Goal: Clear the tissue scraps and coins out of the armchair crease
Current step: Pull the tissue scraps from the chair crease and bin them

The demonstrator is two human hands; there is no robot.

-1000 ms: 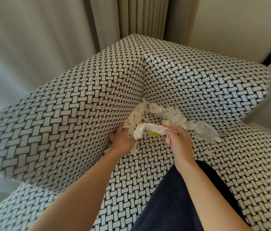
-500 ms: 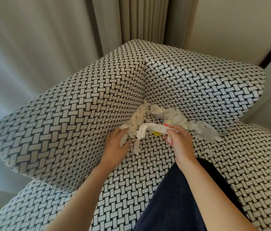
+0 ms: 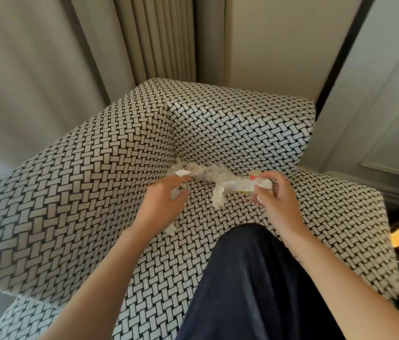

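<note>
Where the patterned sides of the armchair [image 3: 95, 192] meet its seat, the crease forms a sort of trough. A loose heap of tissue scraps [image 3: 206, 171] lies in its far corner and trails right along the fold. The left hand [image 3: 164, 202] is beside the left end of that heap with its fingers curled. Its fingertips pinch a white scrap [image 3: 183, 172], and more tissue shows under the curled fingers against the palm. The right hand [image 3: 275, 196] is further right, above the seat, clenched round a crumpled wad [image 3: 240, 185] of tissue. A red and yellow bit shows at the wad's top edge; what that bit is cannot be told. A ragged strip [image 3: 219, 201] hangs from the wad's left end down toward the seat. One small fleck [image 3: 172, 229] of tissue lies alone on the seat, close to the left wrist. A leg in dark cloth [image 3: 255, 278] rests on the seat between the two forearms. Behind the chair hangs a pleated curtain [image 3: 159, 38], with a pale wall [image 3: 279, 40] to its right.
</note>
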